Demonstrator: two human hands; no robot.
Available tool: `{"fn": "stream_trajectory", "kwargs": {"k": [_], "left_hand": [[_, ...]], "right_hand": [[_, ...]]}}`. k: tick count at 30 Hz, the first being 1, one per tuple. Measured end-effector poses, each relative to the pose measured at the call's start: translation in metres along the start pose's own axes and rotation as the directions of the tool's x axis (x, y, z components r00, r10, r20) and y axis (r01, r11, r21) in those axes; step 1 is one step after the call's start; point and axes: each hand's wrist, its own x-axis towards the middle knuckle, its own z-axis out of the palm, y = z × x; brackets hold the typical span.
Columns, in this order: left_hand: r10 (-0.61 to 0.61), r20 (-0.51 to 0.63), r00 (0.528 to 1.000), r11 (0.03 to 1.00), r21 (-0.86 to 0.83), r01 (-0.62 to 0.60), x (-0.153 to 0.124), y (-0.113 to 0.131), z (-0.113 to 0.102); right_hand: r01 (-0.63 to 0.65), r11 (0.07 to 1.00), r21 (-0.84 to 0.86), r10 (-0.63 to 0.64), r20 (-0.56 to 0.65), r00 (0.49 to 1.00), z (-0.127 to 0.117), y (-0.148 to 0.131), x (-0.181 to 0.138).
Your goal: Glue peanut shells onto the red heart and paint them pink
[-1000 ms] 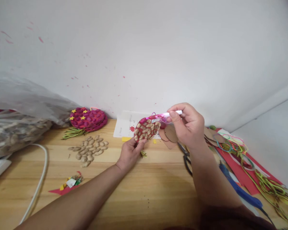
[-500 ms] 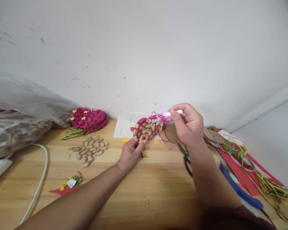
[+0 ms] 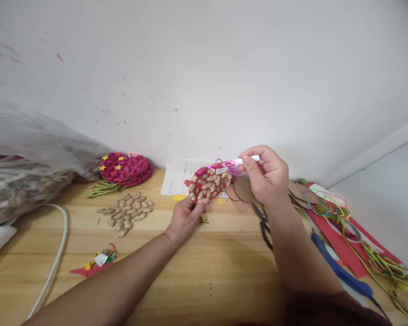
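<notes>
The left hand (image 3: 185, 219) pinches the lower edge of a round red disc covered with tan peanuts (image 3: 210, 186), thumb in front, holding it up above the middle of the table (image 3: 217, 267). The right hand (image 3: 267, 176) pinches a slim white brush stained magenta (image 3: 234, 162) between thumb and fingers, its tip at the disc's upper left edge, where the peanuts are magenta.

The disc blocks part of a white paper sheet (image 3: 172, 179) by the wall (image 3: 204, 77), which bears red spatters. Brown cardboard rounds (image 3: 243, 190) lie just beside the right hand, and the right forearm partly covers black-handled scissors (image 3: 265, 233). Farther right are a blue glue gun (image 3: 347, 271), red paper strips (image 3: 358, 267) and tangled green-yellow cords (image 3: 382, 267).

To the left, loose peanuts (image 3: 131, 210) lie in front of magenta peanut discs with yellow stars (image 3: 132, 170). A clear plastic bag of peanuts (image 3: 30, 181) fills the far left, with a white cable (image 3: 63, 226) curving before it. Colourful scraps (image 3: 101, 259) sit near the left forearm.
</notes>
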Motion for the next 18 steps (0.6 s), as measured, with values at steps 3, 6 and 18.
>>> {"fn": "stream_trajectory", "kwargs": {"k": [3,6,18], "left_hand": [[0.001,0.0,1.0,1.0,0.015,-0.001,0.0003,0.0002,-0.0003],[-0.001,0.006,1.0,1.0,0.014,0.001,0.0003,0.0023,-0.0002],[-0.001,0.009,1.0,1.0,-0.005,0.001,0.0003,0.0029,0.0007]], "right_hand": [[0.011,1.0,0.014,-0.011,-0.003,1.0,0.0011,-0.0022,-0.0011],[0.011,1.0,0.016,-0.011,0.013,1.0,0.0023,-0.003,-0.002],[0.014,1.0,0.008,-0.014,-0.004,1.0,0.0015,-0.0009,-0.001]]}}
